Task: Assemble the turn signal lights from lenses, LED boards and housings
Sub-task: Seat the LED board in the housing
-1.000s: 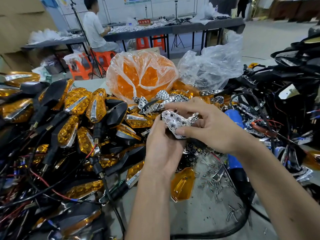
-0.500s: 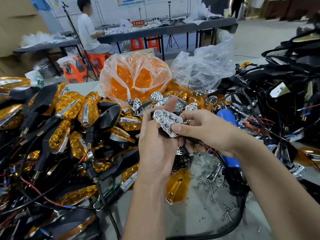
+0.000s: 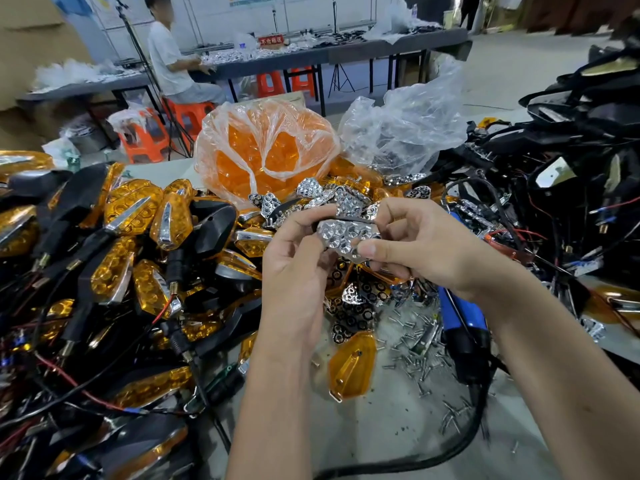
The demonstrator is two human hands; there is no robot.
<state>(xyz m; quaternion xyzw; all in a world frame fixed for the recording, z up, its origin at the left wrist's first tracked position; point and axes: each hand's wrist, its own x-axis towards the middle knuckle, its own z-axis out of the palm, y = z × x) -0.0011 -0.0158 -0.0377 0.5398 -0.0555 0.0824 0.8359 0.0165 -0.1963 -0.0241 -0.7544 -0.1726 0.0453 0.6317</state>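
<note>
The chrome reflector (image 3: 348, 237) has turned flatter between both hands, the right thumb (image 3: 372, 250) now on its lower edge.

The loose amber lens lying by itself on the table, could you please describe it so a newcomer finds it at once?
Start at the tied bag of orange lenses at the back and come straight toward the camera, past both hands. The amber lens lies on the grey table, left of the scattered screws. Unlike the piled lights, it has no black housing.

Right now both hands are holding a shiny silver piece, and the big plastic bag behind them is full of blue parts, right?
Not quite. The left hand and right hand do hold the shiny silver piece, but the head view shows the big plastic bag behind them is full of orange parts, not blue ones.
</note>
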